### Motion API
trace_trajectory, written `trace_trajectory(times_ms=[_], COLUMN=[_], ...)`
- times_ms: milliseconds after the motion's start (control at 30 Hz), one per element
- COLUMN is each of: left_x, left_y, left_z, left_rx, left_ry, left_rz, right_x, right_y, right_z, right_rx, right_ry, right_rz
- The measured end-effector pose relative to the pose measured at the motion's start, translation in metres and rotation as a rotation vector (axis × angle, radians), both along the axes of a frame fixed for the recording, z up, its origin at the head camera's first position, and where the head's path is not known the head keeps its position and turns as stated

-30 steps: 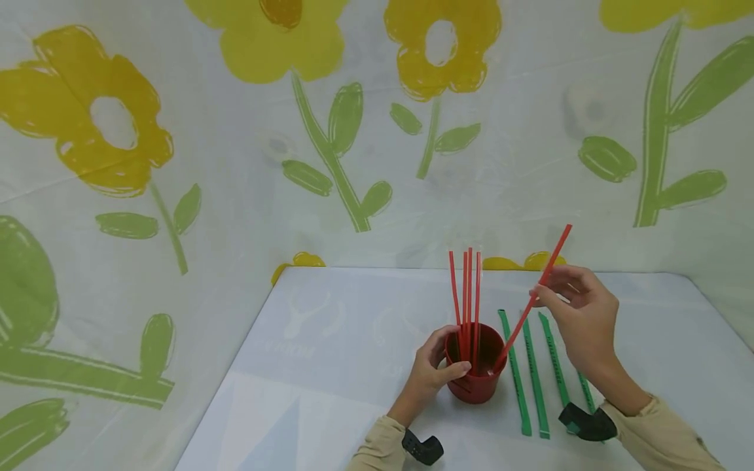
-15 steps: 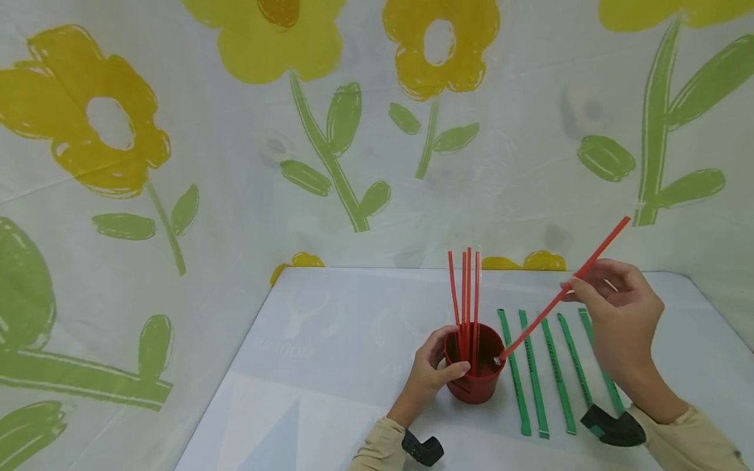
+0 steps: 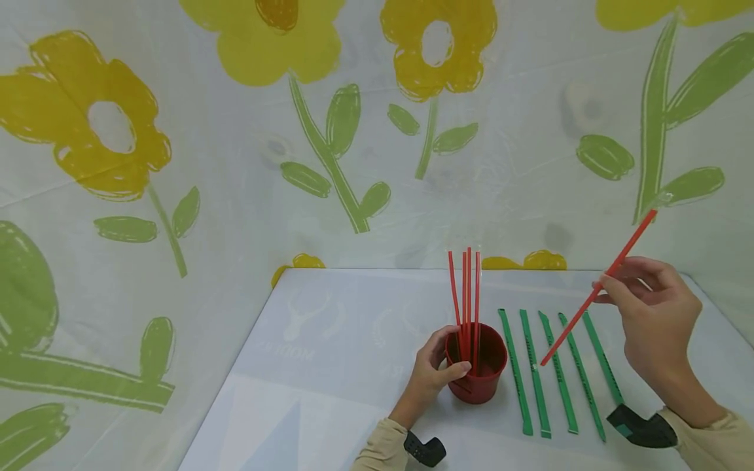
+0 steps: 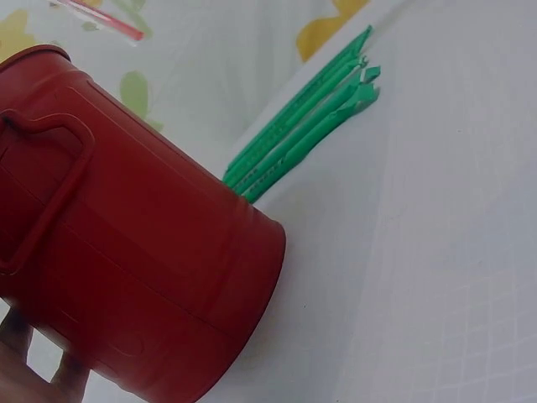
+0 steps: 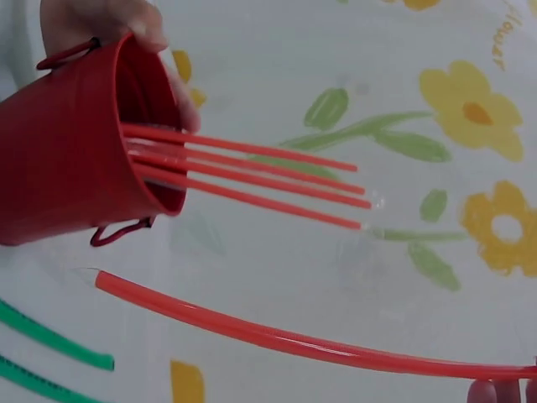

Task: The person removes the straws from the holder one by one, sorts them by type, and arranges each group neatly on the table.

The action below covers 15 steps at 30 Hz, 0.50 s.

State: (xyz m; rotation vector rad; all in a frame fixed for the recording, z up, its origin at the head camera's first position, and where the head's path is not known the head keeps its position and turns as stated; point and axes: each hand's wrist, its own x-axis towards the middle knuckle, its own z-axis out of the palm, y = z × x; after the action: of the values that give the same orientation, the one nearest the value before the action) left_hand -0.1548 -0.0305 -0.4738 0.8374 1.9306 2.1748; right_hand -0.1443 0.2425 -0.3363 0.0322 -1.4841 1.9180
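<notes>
A small red metal bucket (image 3: 478, 376) stands on the white table, and my left hand (image 3: 432, 376) grips its left side and rim. Several red straws (image 3: 466, 294) stand upright in it; they also show in the right wrist view (image 5: 252, 172). My right hand (image 3: 648, 314) pinches one more red straw (image 3: 595, 291), held slanted in the air to the right of the bucket, its lower end above the green straws. In the right wrist view this straw (image 5: 277, 336) runs clear of the bucket (image 5: 75, 159). The left wrist view shows the bucket's side (image 4: 126, 252) close up.
Several green straws (image 3: 556, 373) lie side by side on the table (image 3: 341, 340) right of the bucket, also seen in the left wrist view (image 4: 302, 117). A flower-print sheet (image 3: 294, 131) walls in the back and both sides.
My right hand has drawn the slanted red straw out of the bucket and carried it up and to the right. The left hand and bucket have stayed put.
</notes>
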Motion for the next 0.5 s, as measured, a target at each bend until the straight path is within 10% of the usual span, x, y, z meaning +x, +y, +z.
trace_trajectory(times_ms=[500], left_x=[-0.008], left_y=[0.004], left_z=[-0.02], left_rx=[0.003], left_ry=[0.009], left_rz=[0.015], right_x=[-0.001], right_y=[0.029], right_z=[-0.017], right_rx=[0.266], right_ry=[-0.305], right_rz=[-0.125])
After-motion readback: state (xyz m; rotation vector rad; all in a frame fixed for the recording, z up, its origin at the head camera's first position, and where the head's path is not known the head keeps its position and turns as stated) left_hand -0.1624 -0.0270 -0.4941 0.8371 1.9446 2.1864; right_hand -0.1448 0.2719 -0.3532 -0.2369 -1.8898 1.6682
